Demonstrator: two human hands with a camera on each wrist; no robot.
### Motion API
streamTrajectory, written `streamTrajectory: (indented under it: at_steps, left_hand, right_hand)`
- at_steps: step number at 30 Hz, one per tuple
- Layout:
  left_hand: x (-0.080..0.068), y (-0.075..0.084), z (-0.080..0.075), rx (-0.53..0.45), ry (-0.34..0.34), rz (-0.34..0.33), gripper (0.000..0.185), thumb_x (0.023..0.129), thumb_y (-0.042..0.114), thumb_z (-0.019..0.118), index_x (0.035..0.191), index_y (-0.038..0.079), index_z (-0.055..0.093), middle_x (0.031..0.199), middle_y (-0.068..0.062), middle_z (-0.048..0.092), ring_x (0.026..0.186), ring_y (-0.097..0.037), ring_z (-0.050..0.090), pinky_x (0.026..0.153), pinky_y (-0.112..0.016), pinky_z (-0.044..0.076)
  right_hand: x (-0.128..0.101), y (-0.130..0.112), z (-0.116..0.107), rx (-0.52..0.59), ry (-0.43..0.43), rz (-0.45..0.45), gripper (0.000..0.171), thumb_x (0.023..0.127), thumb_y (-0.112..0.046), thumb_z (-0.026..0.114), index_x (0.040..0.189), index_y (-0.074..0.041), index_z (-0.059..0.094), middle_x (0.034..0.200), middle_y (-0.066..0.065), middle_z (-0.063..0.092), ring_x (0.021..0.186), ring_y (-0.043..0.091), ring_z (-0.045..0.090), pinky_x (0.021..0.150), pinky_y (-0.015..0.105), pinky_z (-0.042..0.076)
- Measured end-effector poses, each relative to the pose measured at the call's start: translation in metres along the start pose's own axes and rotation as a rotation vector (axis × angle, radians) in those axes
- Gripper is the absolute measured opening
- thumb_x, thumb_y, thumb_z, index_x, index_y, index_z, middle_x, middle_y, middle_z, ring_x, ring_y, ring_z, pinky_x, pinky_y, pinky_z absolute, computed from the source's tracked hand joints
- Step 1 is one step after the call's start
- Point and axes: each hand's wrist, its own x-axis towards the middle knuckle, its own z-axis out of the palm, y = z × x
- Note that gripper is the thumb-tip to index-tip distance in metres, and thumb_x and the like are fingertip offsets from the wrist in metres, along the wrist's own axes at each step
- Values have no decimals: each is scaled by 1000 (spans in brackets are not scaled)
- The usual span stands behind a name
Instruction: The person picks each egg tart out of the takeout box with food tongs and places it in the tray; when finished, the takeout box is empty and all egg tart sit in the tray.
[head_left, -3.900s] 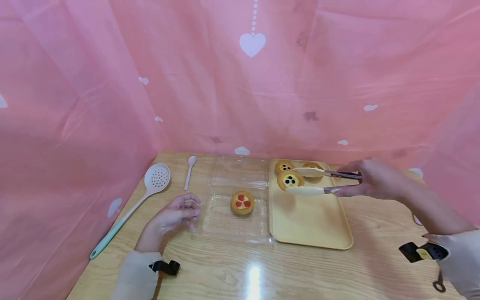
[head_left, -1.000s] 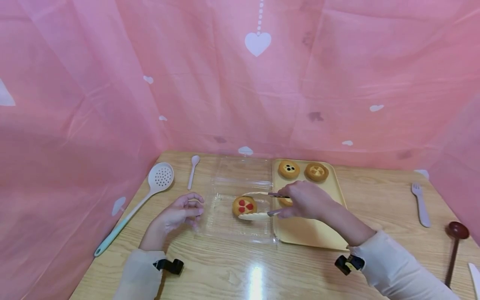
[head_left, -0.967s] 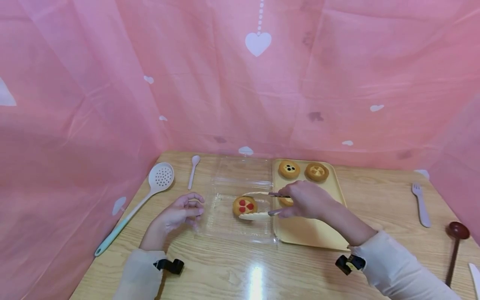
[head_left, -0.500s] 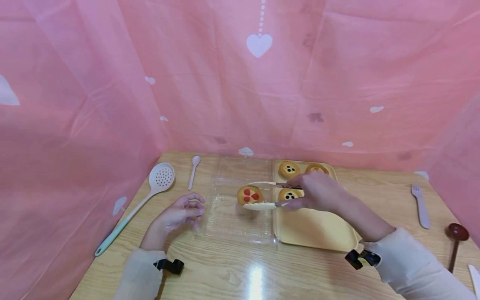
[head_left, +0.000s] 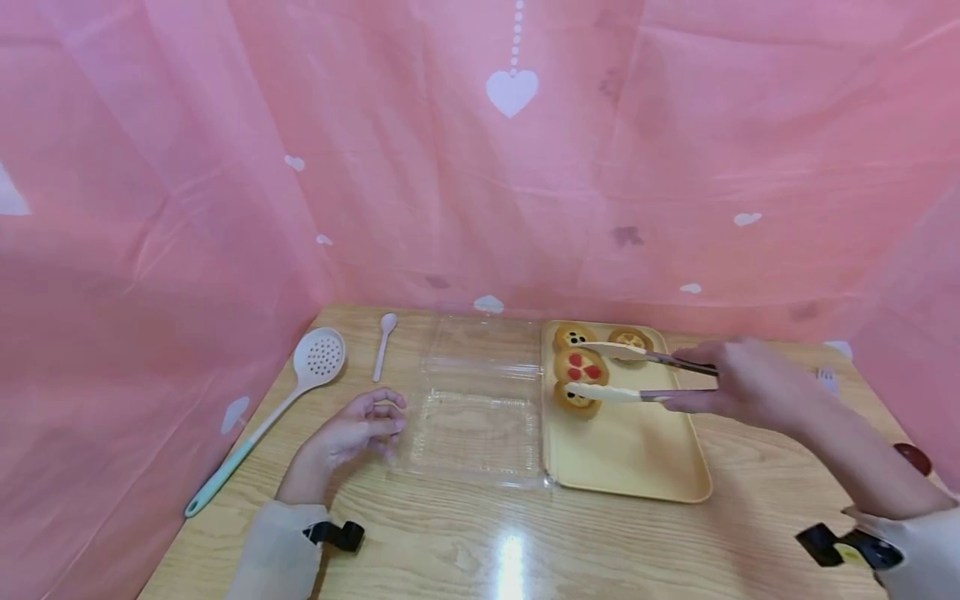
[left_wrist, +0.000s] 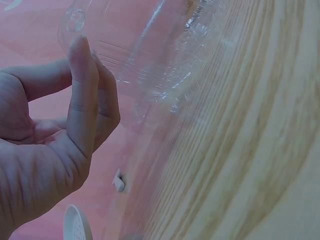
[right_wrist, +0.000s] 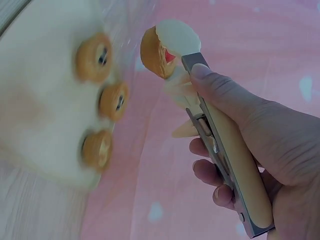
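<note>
My right hand (head_left: 750, 383) grips metal-handled tongs (right_wrist: 230, 165) with pale tips. Between those tips is a small tart (head_left: 581, 367) with red fruit pieces, held above the yellow tray (head_left: 630, 467). On the tray sit two dark-berry tarts, a rear one (head_left: 572, 335) and a front one (head_left: 579, 407), both partly covered in the head view. A plainer tart (head_left: 628, 337) stands at the tray's back right. My left hand (head_left: 356, 429), fingers loosely bent, is at the left side of an opened clear plastic box (head_left: 480, 437); whether it touches the box I cannot tell.
Left of the box lie a small pink spoon (head_left: 382, 346) and a slotted skimmer (head_left: 318, 358) with a green handle. At right, a fork (head_left: 827, 379) and a dark red spoon (head_left: 912, 458) show partly behind my right arm. A pink curtain (head_left: 480, 183) hangs behind the table.
The tongs have lifted the red-fruit tart out of the clear box and carried it right, over the tray. Earlier, a dark-berry tart was in the tongs; it now rests on the tray.
</note>
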Motion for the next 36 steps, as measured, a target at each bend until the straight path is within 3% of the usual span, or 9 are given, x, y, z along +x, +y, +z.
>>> streamTrajectory:
  at_steps: [4, 8, 12, 16, 19, 24, 31, 36]
  left_hand:
    - [0, 0, 0, 12, -6, 5, 26, 96, -4, 58, 117, -8, 44, 84, -5, 56, 72, -17, 57, 59, -32, 57]
    - [-1, 1, -1, 3, -10, 4, 30, 96, -2, 60, 118, -10, 43, 84, -4, 56, 72, -16, 58, 59, -30, 57]
    - [-2, 2, -2, -3, -11, 2, 29, 96, -2, 61, 118, -10, 43, 84, -4, 56, 70, -16, 59, 58, -29, 57]
    - [-2, 2, -2, -5, -9, 3, 25, 95, -4, 60, 115, -8, 45, 84, -5, 57, 70, -16, 59, 57, -29, 57]
    - [-1, 0, -2, -3, -8, 5, 25, 95, -4, 60, 115, -8, 46, 83, -5, 57, 70, -16, 59, 57, -30, 57]
    - [-1, -1, -1, 0, 0, -2, 25, 95, -3, 61, 115, -7, 46, 83, -4, 57, 70, -15, 59, 58, -30, 57]
    - [-1, 1, 0, -1, -8, 1, 26, 95, -3, 61, 115, -8, 45, 82, -3, 56, 70, -15, 59, 58, -30, 57]
    - [-2, 0, 0, -1, 0, -5, 28, 96, -3, 60, 117, -9, 44, 84, -3, 56, 73, -16, 58, 60, -31, 57]
  right_hand:
    - [-22, 19, -7, -101, 40, 30, 45, 69, -41, 90, 103, -14, 78, 80, -7, 72, 51, -5, 43, 42, 22, 35]
    - [-36, 34, -9, -218, 66, 42, 46, 63, -48, 90, 96, -18, 79, 72, -14, 67, 52, -4, 44, 42, 24, 34]
    - [-45, 45, -4, -264, 55, 50, 48, 62, -54, 89, 93, -18, 79, 63, -16, 62, 49, -1, 40, 41, 26, 33]
    - [-51, 51, 6, -226, -34, 134, 57, 66, -55, 86, 101, -11, 79, 69, -6, 67, 53, 5, 47, 43, 29, 37]
    - [-54, 53, 14, -179, -90, 184, 63, 69, -54, 86, 106, -3, 76, 82, 5, 72, 60, 11, 55, 46, 30, 40]
    - [-56, 56, 24, -158, -151, 208, 67, 71, -58, 83, 106, -1, 75, 81, 4, 71, 59, 9, 54, 47, 30, 41]
    - [-65, 54, 28, -101, -191, 296, 88, 67, -63, 83, 113, 11, 67, 70, 2, 64, 59, 14, 55, 51, 36, 48]
    - [-80, 58, 24, 11, -162, 393, 88, 72, -54, 84, 122, 14, 60, 53, -5, 45, 47, 8, 38, 49, 31, 42]
